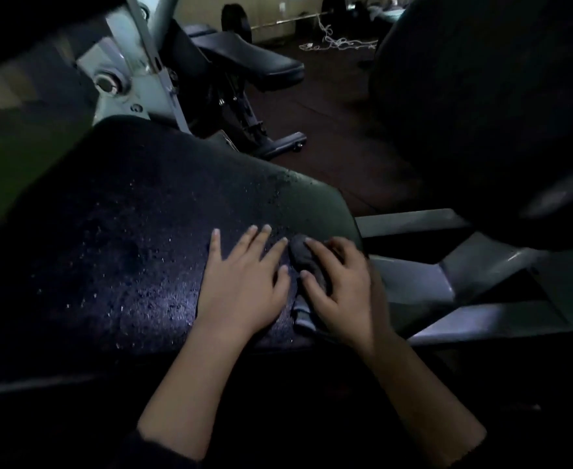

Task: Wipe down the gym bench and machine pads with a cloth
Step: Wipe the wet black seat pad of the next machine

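Your left hand (242, 282) lies flat, fingers spread, bracing on the wet pad (136, 238); your right hand (340, 289) clutches the cloth (307, 265) bunched near the pad's right edge, ready to wipe

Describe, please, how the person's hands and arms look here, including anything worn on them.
Both hands are bare: the left hand and the right hand show no gloves, rings, or watch. The forearms are uncovered almost to the elbow. A dark sleeve edge shows at the bottom of the left arm; the right arm shows no sleeve within the frame. Fingernails look short and unpainted.
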`<action>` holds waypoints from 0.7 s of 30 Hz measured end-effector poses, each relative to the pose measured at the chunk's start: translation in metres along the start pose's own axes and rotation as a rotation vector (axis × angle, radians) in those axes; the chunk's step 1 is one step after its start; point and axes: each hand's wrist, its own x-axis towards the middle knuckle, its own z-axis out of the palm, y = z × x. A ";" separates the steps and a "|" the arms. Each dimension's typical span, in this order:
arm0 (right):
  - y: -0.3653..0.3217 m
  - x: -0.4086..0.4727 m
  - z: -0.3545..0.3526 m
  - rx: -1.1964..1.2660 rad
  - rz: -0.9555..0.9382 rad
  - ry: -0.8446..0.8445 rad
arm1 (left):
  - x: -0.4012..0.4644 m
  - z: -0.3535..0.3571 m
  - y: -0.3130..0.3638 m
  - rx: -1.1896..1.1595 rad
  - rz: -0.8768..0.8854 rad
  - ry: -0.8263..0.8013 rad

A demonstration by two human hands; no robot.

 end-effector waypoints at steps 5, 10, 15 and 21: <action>-0.006 -0.005 -0.005 -0.105 0.027 0.027 | 0.000 0.002 0.000 -0.014 0.000 0.029; 0.002 -0.013 -0.003 -0.001 0.113 -0.036 | -0.001 0.001 -0.001 -0.024 0.015 0.028; 0.035 0.003 -0.011 -0.029 0.149 -0.101 | 0.000 0.003 -0.002 -0.053 0.027 0.045; 0.014 0.014 -0.005 0.000 0.033 -0.193 | 0.001 0.002 -0.003 -0.061 0.029 0.046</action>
